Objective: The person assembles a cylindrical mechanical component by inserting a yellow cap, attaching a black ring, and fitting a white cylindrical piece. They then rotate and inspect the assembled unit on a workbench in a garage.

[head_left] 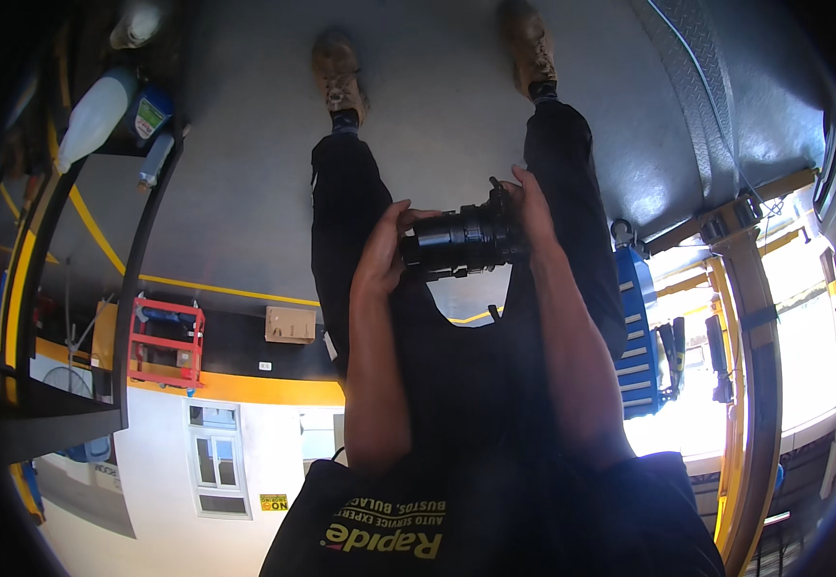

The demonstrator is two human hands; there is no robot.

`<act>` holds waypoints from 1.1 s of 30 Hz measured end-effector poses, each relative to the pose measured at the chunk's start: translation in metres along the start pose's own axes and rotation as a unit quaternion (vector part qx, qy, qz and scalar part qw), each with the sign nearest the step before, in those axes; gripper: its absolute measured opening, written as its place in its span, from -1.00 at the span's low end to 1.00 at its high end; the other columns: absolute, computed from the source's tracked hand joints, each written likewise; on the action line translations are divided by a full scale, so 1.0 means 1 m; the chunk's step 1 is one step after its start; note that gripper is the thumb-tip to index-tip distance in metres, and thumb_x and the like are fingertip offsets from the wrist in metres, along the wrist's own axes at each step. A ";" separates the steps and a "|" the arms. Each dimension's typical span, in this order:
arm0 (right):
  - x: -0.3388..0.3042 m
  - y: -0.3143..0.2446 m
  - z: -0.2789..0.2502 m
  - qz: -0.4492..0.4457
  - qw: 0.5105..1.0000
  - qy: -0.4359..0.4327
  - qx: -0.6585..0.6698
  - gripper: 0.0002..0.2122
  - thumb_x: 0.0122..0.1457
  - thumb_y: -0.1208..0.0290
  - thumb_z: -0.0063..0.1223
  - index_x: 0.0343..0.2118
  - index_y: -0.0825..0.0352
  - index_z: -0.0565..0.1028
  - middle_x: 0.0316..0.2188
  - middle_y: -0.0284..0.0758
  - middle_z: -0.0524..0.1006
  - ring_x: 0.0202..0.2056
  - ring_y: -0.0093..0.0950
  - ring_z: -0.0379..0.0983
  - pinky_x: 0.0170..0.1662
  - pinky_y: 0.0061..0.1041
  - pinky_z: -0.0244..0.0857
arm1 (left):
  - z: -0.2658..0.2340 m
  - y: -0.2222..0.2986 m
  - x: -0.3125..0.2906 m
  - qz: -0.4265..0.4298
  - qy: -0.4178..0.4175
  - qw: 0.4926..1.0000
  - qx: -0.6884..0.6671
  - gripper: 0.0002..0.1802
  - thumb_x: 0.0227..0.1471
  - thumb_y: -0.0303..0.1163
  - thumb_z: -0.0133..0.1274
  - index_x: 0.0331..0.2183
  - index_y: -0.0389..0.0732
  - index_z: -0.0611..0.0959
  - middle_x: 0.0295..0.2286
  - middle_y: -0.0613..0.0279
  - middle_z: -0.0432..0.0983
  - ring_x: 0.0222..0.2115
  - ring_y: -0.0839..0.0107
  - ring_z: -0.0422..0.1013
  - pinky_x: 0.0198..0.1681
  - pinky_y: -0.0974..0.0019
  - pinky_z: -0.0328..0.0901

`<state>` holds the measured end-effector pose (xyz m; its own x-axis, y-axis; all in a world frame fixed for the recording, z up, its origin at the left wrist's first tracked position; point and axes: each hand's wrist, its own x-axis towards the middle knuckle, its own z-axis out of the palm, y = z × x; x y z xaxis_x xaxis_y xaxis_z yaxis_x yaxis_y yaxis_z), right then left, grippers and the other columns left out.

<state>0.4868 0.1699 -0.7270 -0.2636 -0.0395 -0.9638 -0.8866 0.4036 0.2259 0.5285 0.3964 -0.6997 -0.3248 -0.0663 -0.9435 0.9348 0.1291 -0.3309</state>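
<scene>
Both of my hands hold a black, roughly cylindrical part (461,240) level in front of my body, one at each end. It has ridged bands around it and a small bracket-like piece sticking up near its right end. Its exact kind I cannot make out. My left hand (387,247) is wrapped on the left end, thumb along the top edge. On the right end, my right hand (532,210) is closed, its fingers partly hidden behind the part. The part is clear of the floor, between my dark-trousered legs.
Grey floor (428,106) with yellow lines lies beyond my boots (338,77). On the left, a dark rack holds a white bottle (99,113) and a blue container (151,112). A red cart (166,341), a cardboard box (290,325), a blue tool cabinet (636,332) and a lift post (757,375) are around.
</scene>
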 end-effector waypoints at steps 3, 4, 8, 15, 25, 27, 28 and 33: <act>0.001 0.004 0.010 -0.029 0.997 0.020 -0.062 -0.63 0.32 0.00 0.03 -0.28 0.23 0.65 -0.33 -0.40 0.60 -0.33 -0.58 0.51 -0.17 -0.50 0.36 | -0.004 -0.018 0.020 0.035 0.079 0.996 0.026 -0.52 0.23 -0.08 -0.01 -0.25 -0.34 0.73 -0.36 0.14 0.64 -0.36 0.35 0.56 -0.24 0.23 0.44; 0.002 0.005 0.009 -0.027 0.997 0.010 -0.069 -0.65 0.32 0.02 0.02 -0.28 0.21 0.65 -0.33 -0.40 0.60 -0.32 -0.57 0.52 -0.18 -0.50 0.36 | -0.002 -0.017 0.022 0.045 0.083 0.995 0.019 -0.55 0.19 -0.09 0.03 -0.28 -0.34 0.73 -0.39 0.14 0.63 -0.40 0.36 0.56 -0.28 0.23 0.44; 0.002 0.005 0.003 -0.025 0.994 -0.030 -0.104 -0.72 0.30 0.13 -0.02 -0.27 0.18 0.66 -0.34 -0.40 0.61 -0.31 -0.56 0.53 -0.21 -0.48 0.35 | 0.004 -0.018 0.024 0.078 0.097 0.991 0.043 -0.58 0.12 -0.12 0.07 -0.33 -0.34 0.72 -0.45 0.15 0.61 -0.47 0.37 0.54 -0.35 0.27 0.43; 0.041 0.026 -0.014 -0.285 0.847 -0.042 -0.448 -0.71 0.29 0.30 -0.12 -0.24 0.31 0.64 -0.28 -0.06 0.66 -0.20 -0.16 0.61 -0.08 -0.24 0.40 | 0.007 -0.014 0.023 0.032 0.101 0.994 0.037 -0.63 0.05 -0.14 0.09 -0.36 -0.29 0.71 -0.47 0.19 0.58 -0.50 0.38 0.52 -0.40 0.23 0.41; 0.059 0.038 -0.018 -0.289 0.821 -0.034 -0.491 -0.76 0.26 0.28 -0.03 -0.24 0.21 0.69 -0.27 -0.20 0.69 -0.24 -0.27 0.63 -0.16 -0.31 0.40 | 0.002 -0.016 0.024 -0.017 0.079 0.997 0.011 -0.69 0.04 -0.18 0.15 -0.30 -0.23 0.66 -0.49 0.19 0.56 -0.55 0.36 0.53 -0.45 0.21 0.46; 0.060 0.038 -0.015 -0.259 0.852 -0.047 -0.452 -0.75 0.27 0.29 -0.05 -0.24 0.19 0.69 -0.32 -0.23 0.69 -0.25 -0.28 0.63 -0.15 -0.32 0.39 | -0.002 -0.019 0.023 -0.007 0.071 0.997 0.015 -0.70 0.05 -0.19 0.15 -0.31 -0.25 0.66 -0.48 0.19 0.57 -0.55 0.37 0.53 -0.45 0.22 0.46; 0.053 0.032 -0.009 -0.211 0.910 -0.058 -0.352 -0.75 0.28 0.29 -0.06 -0.24 0.18 0.69 -0.35 -0.28 0.67 -0.27 -0.31 0.61 -0.16 -0.34 0.39 | -0.001 -0.016 0.025 0.011 0.068 0.997 0.028 -0.71 0.07 -0.20 0.14 -0.33 -0.25 0.67 -0.48 0.20 0.57 -0.54 0.38 0.53 -0.45 0.23 0.46; 0.027 0.026 0.002 -0.245 0.938 0.100 -0.223 -0.73 0.34 0.18 -0.08 -0.30 0.17 0.63 -0.44 -0.45 0.52 -0.35 -0.53 0.48 -0.21 -0.48 0.33 | 0.008 -0.001 0.028 0.189 0.040 0.980 0.051 -0.70 0.15 -0.25 0.09 -0.45 -0.30 0.69 -0.49 0.23 0.60 -0.53 0.49 0.47 -0.38 0.30 0.37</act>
<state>0.4571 0.1808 -0.7469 0.1912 -0.3097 -0.9314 -0.9790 -0.1291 -0.1580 0.5195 0.3861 -0.7254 0.0402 0.0452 -0.9982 0.9987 0.0290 0.0415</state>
